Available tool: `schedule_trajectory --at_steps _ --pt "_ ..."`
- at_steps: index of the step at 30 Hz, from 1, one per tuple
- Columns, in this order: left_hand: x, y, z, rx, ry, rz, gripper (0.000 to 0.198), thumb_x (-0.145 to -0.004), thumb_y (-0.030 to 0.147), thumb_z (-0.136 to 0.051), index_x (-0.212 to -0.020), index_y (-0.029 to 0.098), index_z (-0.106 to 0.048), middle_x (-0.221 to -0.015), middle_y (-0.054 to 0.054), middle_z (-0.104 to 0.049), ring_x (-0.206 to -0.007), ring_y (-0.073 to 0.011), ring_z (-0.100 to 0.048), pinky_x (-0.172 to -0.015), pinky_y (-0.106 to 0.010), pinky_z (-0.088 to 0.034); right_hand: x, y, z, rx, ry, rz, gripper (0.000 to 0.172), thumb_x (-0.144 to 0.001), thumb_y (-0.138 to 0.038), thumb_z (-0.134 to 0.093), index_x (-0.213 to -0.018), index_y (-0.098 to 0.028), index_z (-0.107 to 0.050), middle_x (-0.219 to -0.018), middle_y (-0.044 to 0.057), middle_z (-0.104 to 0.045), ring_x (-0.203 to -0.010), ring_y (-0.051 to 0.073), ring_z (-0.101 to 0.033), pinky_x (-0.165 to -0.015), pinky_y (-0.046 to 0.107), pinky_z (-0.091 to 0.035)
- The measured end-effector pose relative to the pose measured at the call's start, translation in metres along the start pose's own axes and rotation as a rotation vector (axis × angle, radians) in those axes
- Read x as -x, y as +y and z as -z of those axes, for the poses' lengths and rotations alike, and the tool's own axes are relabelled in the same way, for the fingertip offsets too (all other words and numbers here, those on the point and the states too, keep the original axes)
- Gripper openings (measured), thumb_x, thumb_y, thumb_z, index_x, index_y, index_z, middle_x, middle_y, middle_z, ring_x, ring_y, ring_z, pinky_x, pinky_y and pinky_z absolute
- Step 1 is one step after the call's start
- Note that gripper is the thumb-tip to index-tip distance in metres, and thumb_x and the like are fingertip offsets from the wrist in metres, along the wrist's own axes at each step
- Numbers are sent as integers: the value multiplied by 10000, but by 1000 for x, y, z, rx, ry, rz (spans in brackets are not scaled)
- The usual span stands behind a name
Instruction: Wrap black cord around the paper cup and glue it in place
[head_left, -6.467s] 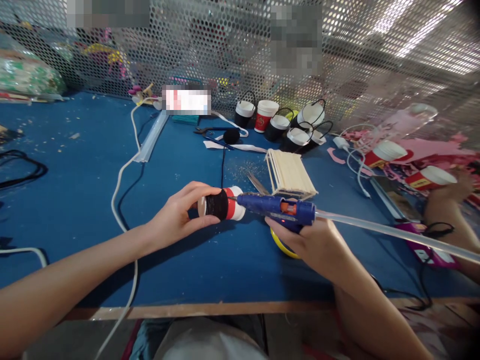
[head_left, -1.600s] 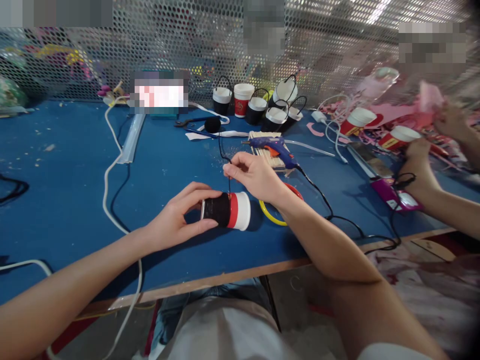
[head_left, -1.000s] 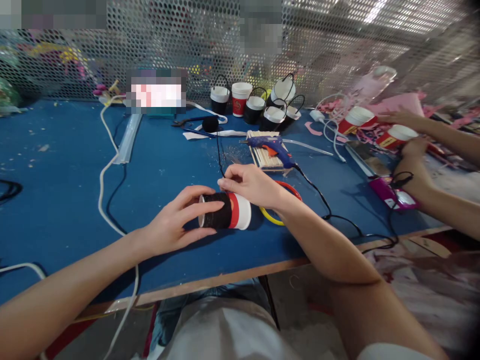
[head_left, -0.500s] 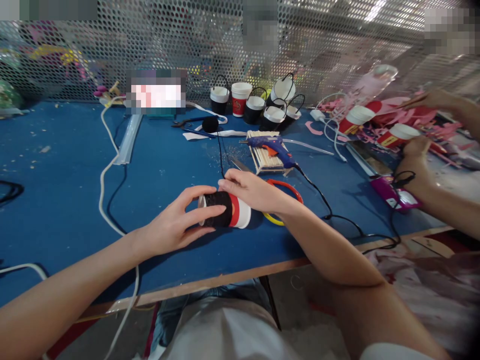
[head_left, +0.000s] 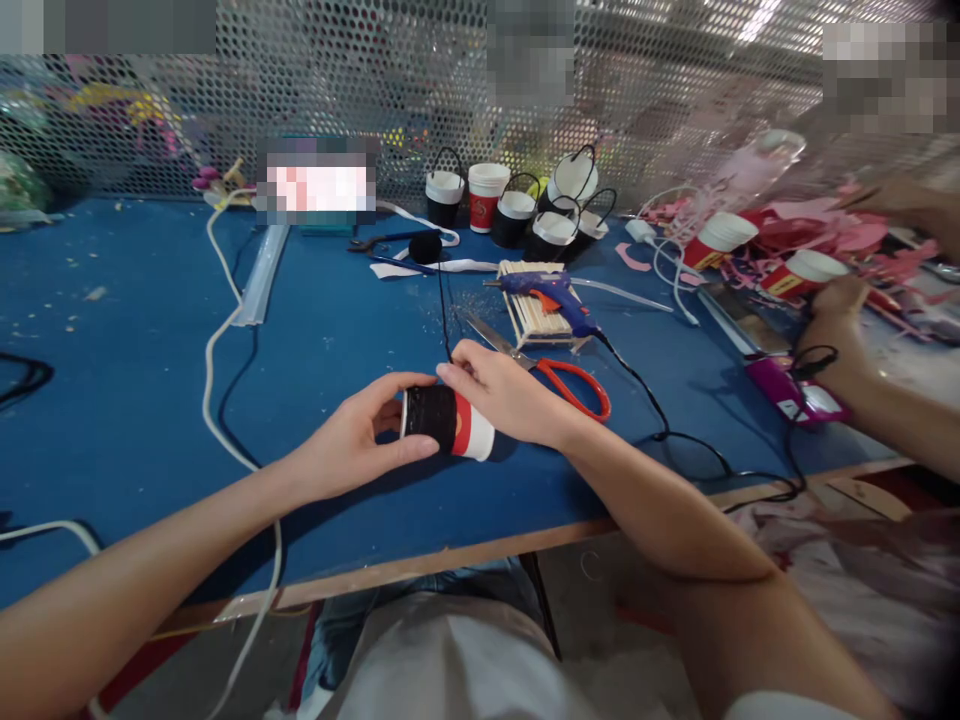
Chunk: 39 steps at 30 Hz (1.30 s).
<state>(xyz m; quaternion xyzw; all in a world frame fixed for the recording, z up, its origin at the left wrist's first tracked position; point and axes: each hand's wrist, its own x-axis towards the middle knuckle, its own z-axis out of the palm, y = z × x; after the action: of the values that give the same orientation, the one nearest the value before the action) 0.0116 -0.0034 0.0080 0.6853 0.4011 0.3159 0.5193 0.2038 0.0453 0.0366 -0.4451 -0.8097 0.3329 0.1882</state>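
A paper cup (head_left: 433,418) lies on its side, its base end wrapped in black yarn and its red band and white rim end bare. My left hand (head_left: 360,430) grips it at the base end, thumb along the near side and fingers partly hidden behind. At the cup's far side, my right hand (head_left: 499,385) is closed in a pinch on the black yarn (head_left: 445,315), which runs back to a dark yarn ball (head_left: 425,247). Red-handled scissors (head_left: 574,390) lie beside my right wrist.
A blue glue gun (head_left: 551,300) rests on a small wooden-stick rack (head_left: 525,325). Behind stand several cups with black handles (head_left: 514,220) and pliers (head_left: 382,240). A white cable (head_left: 210,380) crosses the left side. At right, another person's hand (head_left: 840,300) touches a red cup (head_left: 806,272).
My left hand has shifted its grip: the fingers that lay over the cup are now behind it, with the thumb in front. The cup has turned slightly; my right hand stays near the yarn.
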Motion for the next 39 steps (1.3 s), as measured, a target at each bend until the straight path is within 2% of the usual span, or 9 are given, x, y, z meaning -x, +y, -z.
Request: schedule_trajectory --at_steps 6,12,17,23,25,28,31,36,39 --pt "-1 -2 3 -245 90 -189 454 -781 298 -632 -1192 199 -465 -1143 -82 -516 -1014 -189 -555 -860 -327 -500 -1 0 1 -45 65 75 235 -887 -356 -411 -719 -192 -392 -650 -40 -416 -595 84 -385 -569 244 -316" --pt "2 2 5 -485 28 -337 503 -794 282 -617 -1249 215 -413 -1213 -99 -476 -1132 -215 -484 -961 -362 -435 -16 4 10 -266 36 103 219 -835 -361 -499 -722 -178 -458 -659 -24 -507 -603 88 -475 -581 243 -387" --pt "3 5 4 -582 -70 -337 568 -830 283 -555 -1346 234 -321 -1247 -115 -433 -1175 -234 -453 -991 -405 -417 -30 -2 9 -327 -70 84 202 -807 -343 -531 -712 -174 -475 -582 -44 -506 -511 70 -463 -515 221 -395" --pt "2 6 6 -626 -38 -297 531 -788 321 -599 -1264 211 -393 -1246 -109 -450 -1166 -247 -473 -986 -407 -424 -33 -4 10 -134 -160 36 245 -806 -381 -522 -712 -155 -541 -586 -13 -572 -462 67 -506 -472 205 -384" --pt "2 6 6 -628 -29 -279 504 -791 322 -595 -1240 198 -405 -1226 -111 -465 -1132 -234 -498 -952 -381 -449 -29 -3 25 -30 -76 -37 303 -814 -425 -502 -703 -149 -559 -587 4 -594 -431 66 -499 -459 207 -376" --pt "1 6 7 -616 5 -293 471 -788 320 -598 -1207 193 -421 -1190 -108 -493 -1093 -225 -514 -918 -370 -465 -21 9 62 160 255 -100 388 -848 -466 -426 -685 -152 -585 -558 18 -578 -449 82 -480 -482 229 -364" --pt "0 5 9 -628 33 -266 473 -784 319 -602 -1204 196 -421 -1184 -102 -506 -1071 -221 -526 -901 -371 -472 -17 36 97 442 613 -156 302 -836 -372 -445 -685 -161 -599 -634 57 -597 -602 145 -529 -580 274 -378" --pt "-3 2 12 -662 77 -233 498 -777 334 -605 -1218 199 -417 -1193 -95 -523 -1065 -225 -543 -885 -367 -482 -20 82 106 645 265 -289 141 -725 -229 -506 -751 -135 -608 -716 106 -608 -700 216 -550 -625 317 -374" --pt "-4 1 13 -686 108 -264 494 -770 315 -612 -1208 194 -418 -1193 -100 -528 -1096 -235 -531 -916 -387 -469 -22 93 95 643 280 -300 174 -713 -234 -495 -794 -116 -595 -754 132 -604 -757 240 -550 -649 329 -388"
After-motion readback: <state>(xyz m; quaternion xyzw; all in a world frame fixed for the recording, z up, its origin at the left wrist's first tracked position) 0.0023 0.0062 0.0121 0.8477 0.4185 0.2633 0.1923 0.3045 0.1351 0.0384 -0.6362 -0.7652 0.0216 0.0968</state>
